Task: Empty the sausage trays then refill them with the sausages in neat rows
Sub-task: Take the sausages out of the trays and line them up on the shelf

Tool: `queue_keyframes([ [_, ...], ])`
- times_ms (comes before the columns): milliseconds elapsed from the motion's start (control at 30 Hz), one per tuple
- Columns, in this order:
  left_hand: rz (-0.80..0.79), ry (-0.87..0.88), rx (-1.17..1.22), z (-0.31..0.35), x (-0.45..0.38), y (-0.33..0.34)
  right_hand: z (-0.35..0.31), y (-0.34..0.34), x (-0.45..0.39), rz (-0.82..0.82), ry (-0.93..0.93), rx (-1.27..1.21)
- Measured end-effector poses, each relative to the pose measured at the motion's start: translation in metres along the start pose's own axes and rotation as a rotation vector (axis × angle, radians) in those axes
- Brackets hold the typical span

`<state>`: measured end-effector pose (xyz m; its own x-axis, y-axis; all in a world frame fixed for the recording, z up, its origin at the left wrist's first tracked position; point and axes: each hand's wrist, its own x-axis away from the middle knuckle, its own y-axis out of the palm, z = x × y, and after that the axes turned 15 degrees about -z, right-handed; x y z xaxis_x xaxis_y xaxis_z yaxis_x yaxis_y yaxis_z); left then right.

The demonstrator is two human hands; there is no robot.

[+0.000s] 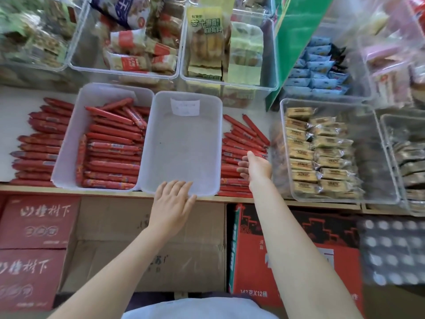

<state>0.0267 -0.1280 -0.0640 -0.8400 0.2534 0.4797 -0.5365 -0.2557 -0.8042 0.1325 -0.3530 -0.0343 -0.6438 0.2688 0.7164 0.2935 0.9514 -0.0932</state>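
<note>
Two white plastic trays stand side by side on the shelf. The left tray (66, 143) holds rows of red sausages (112, 155), with a few loose ones lying askew at its far end. The right tray (184, 143) holds nothing but a paper label on its far wall. A pile of red sausages (36, 146) lies on the shelf left of the trays, and another pile (239, 143) lies right of them. My left hand (171, 203) rests flat on the empty tray's near rim, fingers straight. My right hand (254, 168) reaches onto the right pile, its fingers curled over the sausages there.
Clear bins of wrapped snacks (322, 153) stand right of the sausages and along the back (142, 49). A green board (296, 42) leans at the back right. Below the shelf edge (92, 194) sit red cartons (34, 249) and a brown cardboard box (161, 256).
</note>
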Motion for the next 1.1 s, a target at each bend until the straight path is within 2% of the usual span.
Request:
queue_keyframes([
  [67, 0.044, 0.05, 0.055, -0.003, 0.002, -0.004, -0.005, 0.015, 0.02, -0.075, -0.112, 0.044],
  [167, 0.243, 0.087, 0.117, -0.022, 0.017, -0.013, -0.01, 0.053, 0.051, -0.224, -0.273, 0.183],
  [300, 0.372, -0.116, 0.175, -0.09, 0.055, -0.025, -0.005, 0.135, 0.072, -0.423, -0.414, 0.48],
  [400, 0.332, -0.263, 0.14, -0.15, 0.079, -0.031, 0.006, 0.205, 0.08, -0.529, -0.524, 0.767],
  [500, 0.217, -0.288, 0.071, -0.202, 0.091, -0.032, 0.021, 0.269, 0.08, -0.625, -0.631, 1.113],
  [567, 0.137, -0.227, 0.023, -0.216, 0.093, -0.032, 0.032, 0.29, 0.07, -0.58, -0.62, 1.409],
  [633, 0.081, -0.2, 0.012, -0.226, 0.098, -0.031, 0.045, 0.304, 0.065, -0.469, -0.557, 1.664],
  [733, 0.047, -0.206, 0.046, -0.227, 0.098, -0.031, 0.056, 0.308, 0.063, -0.41, -0.465, 1.808],
  [800, 0.047, -0.214, 0.089, -0.225, 0.097, -0.03, 0.058, 0.309, 0.061, -0.458, -0.427, 1.748],
  [833, 0.054, -0.212, 0.097, -0.225, 0.097, -0.03, 0.058, 0.309, 0.061, -0.475, -0.406, 1.641],
  [1000, 0.05, -0.203, 0.106, -0.227, 0.098, -0.034, 0.041, 0.288, 0.084, -0.445, -0.409, 0.896],
  [1100, 0.054, -0.202, 0.116, -0.224, 0.098, -0.037, 0.033, 0.27, 0.096, -0.56, -0.305, 0.336],
])
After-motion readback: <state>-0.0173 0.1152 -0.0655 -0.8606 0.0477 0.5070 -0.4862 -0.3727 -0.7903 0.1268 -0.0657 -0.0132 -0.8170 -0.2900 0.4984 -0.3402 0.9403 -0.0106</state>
